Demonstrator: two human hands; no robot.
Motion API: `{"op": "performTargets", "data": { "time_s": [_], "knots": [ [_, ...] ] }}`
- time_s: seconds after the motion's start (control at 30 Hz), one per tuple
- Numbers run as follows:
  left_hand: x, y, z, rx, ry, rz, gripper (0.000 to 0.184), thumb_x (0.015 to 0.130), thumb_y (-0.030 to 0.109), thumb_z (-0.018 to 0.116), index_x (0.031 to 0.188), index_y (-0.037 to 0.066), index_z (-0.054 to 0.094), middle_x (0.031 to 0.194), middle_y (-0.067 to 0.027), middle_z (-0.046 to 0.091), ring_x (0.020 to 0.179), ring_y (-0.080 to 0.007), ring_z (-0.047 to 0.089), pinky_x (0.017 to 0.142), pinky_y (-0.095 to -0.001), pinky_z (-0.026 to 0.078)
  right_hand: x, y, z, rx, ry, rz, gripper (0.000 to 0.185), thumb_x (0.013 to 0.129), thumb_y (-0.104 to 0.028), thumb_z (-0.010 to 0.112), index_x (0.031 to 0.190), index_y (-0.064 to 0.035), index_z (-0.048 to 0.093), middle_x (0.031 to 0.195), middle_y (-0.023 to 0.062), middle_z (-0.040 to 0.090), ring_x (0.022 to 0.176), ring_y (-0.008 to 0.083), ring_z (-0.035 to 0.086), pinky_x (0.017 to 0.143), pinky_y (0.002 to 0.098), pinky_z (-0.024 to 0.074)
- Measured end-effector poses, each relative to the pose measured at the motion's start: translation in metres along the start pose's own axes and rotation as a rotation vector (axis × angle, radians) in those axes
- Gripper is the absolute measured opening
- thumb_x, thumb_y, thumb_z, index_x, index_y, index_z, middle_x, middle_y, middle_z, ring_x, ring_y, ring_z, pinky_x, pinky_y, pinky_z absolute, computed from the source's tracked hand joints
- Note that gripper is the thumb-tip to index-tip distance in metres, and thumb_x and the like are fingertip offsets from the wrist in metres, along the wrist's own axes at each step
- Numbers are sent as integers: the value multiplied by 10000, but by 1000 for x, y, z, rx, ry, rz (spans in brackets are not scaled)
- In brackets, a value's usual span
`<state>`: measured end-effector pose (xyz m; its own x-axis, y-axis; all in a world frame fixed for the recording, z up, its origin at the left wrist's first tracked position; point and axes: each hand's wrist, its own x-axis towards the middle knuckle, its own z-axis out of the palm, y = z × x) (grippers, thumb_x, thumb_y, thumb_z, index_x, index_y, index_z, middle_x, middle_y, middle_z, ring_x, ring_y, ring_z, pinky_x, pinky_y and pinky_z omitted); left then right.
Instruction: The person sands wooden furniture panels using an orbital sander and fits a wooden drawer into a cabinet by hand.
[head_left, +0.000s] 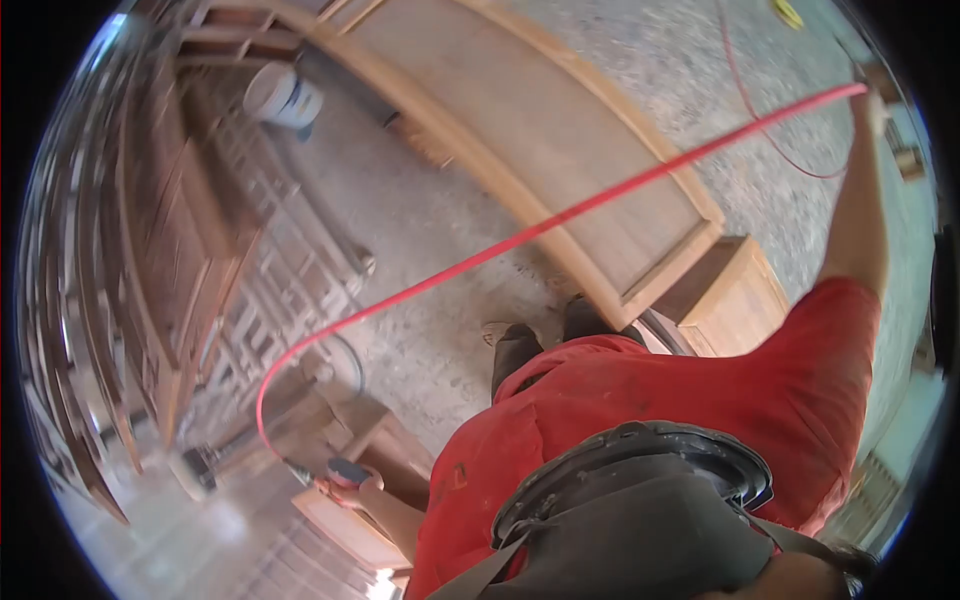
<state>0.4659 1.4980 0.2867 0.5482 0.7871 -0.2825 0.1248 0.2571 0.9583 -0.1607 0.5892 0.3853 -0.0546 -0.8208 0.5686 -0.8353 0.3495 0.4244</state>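
My left hand [347, 492] is low at the left, its fingers closed around a small air sander [348, 472] with a dark round pad. A metal fitting joins the sander to a red air hose [545, 226], which curves up and stretches taut across the view. At the upper right, my raised right hand [873, 112] grips the hose with the arm stretched out. Beneath the hose lies a long wooden panel [520, 110] with a lighter raised frame. A dark mask-like piece [640, 510] covers part of my red shirt [640, 410].
Stacked wooden frames and panels [150, 240] line the left side. A white bucket [285, 97] stands near them. A wooden box [735, 295] sits beside the panel's near end. A thinner red hose [745, 95] lies on the dusty concrete floor [430, 310].
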Motion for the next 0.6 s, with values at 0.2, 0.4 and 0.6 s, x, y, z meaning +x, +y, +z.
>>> {"op": "performTargets", "data": {
  "time_s": [0.2, 0.4, 0.6],
  "knots": [
    [230, -75, -63, 83, -177, -104, 287, 713, 378, 721, 980, 458, 654, 1082, 211, 584, 1094, -100, 488, 740, -415, 450, -94, -146, -404, 514, 675, -322, 239, 827, -337, 653, 825, -98, 630, 836, 122, 595, 710, 342, 541, 626, 455, 462],
    [221, -68, -66, -151, -161, -146, 296, 742, 335, 689, 1035, 317, 647, 1159, 84, 613, 1048, -142, 582, 906, -387, 464, -322, -293, -626, 947, 1261, -1209, 301, 801, -345, 700, 720, -62, 640, 656, 115, 604, 543, 329, 574, 492, 443, 465],
    [263, -66, -148, -157, 30, -89, 259, 847, 122, 610, 1098, 92, 556, 962, 17, 597, 835, -95, 622, 576, -178, 438, -557, -383, -598, 693, -137, -2439, 112, 744, -182, 644, 756, -97, 573, 686, 105, 601, 661, 333, 598, 586, 465, 457]
  ]
}}
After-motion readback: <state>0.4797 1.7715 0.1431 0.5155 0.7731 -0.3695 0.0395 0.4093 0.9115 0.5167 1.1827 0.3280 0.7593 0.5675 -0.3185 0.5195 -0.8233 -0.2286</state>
